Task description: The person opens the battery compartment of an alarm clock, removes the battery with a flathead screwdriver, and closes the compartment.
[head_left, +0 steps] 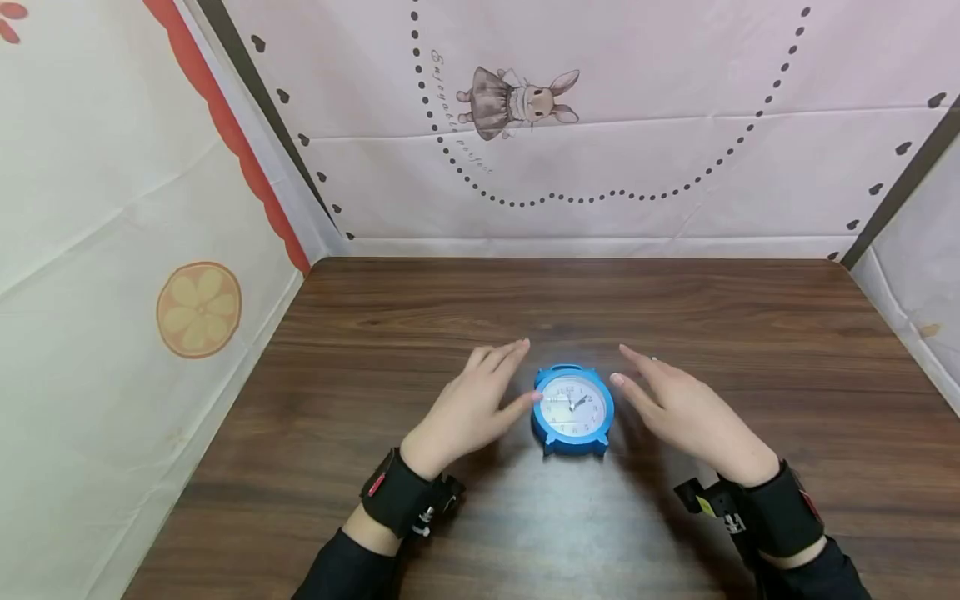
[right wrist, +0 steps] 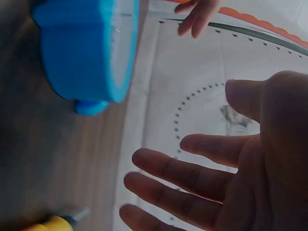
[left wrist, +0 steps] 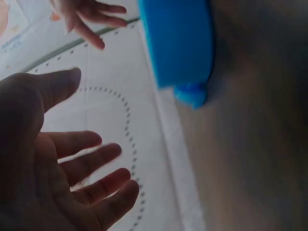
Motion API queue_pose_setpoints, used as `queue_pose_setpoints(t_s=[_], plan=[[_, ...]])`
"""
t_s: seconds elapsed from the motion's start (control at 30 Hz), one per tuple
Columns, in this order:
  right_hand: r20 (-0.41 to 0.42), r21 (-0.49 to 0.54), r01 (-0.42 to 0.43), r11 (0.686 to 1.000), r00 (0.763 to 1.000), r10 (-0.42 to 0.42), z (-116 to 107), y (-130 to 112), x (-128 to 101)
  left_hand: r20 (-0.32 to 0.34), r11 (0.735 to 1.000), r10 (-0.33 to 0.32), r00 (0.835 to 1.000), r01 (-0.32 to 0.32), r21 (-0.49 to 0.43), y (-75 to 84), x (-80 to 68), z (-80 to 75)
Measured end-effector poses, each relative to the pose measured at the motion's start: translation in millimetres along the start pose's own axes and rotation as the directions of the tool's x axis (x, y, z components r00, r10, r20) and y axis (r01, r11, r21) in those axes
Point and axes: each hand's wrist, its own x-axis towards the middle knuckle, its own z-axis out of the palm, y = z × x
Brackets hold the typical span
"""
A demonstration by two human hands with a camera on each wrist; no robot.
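A blue alarm clock (head_left: 573, 410) with a white dial lies face up on the brown wooden table. To its left, my left hand (head_left: 468, 408) is held with fingers extended; its thumb overlaps the clock's edge in the head view. The left wrist view shows a gap between this hand (left wrist: 62, 159) and the clock (left wrist: 180, 43). On the other side, my right hand (head_left: 686, 412) hovers with fingers spread and nothing in them. In the right wrist view it (right wrist: 216, 168) is also apart from the clock (right wrist: 82, 53).
The wooden table (head_left: 420, 304) meets a pale cloth backdrop (head_left: 637, 75) printed with a rabbit and dots. More cloth hangs at the left (head_left: 90, 350) and right. A yellow and black object (right wrist: 55, 224) with a grey tip shows at the right wrist view's lower edge.
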Motion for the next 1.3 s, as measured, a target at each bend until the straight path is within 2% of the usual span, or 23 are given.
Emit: queue_pose_setpoints(t_s=[0.13,0.27,0.4,0.67,0.83,0.93,1.03,1.3], plan=[[0.023,0.021,0.018,1.000,1.000,-0.018,6,1,3,0.041,0.999,-0.041,0.998,0.042,-0.033,3.0,-2.3,9.6],[-0.023,-0.005,0.073,0.997,0.997,-0.073,8,4,10,0.016,0.993,-0.083,0.996,0.084,-0.078,1.4,-1.1,12.2],[-0.048,-0.024,0.112,0.993,0.992,-0.113,11,11,29,0.022,0.986,-0.120,0.993,0.122,-0.111,-2.0,-0.4,10.6],[0.054,0.071,0.093,0.993,0.994,-0.097,15,20,85,0.112,0.983,-0.103,0.988,0.118,-0.139,3.8,-9.3,12.3],[0.190,0.089,0.129,0.988,0.971,-0.144,22,18,112,0.171,0.981,-0.110,0.979,0.135,-0.141,8.4,-16.0,17.0],[0.257,0.111,0.155,0.982,0.950,-0.179,26,21,119,0.189,0.984,-0.100,0.977,0.125,-0.127,11.9,-16.8,19.8],[0.283,0.127,0.159,0.979,0.940,-0.190,29,23,122,0.195,0.987,-0.090,0.977,0.113,-0.111,14.5,-16.9,21.4],[0.275,0.113,0.105,0.988,0.952,-0.133,33,19,126,0.209,0.988,-0.075,0.975,0.101,-0.118,16.6,-13.3,23.2]])
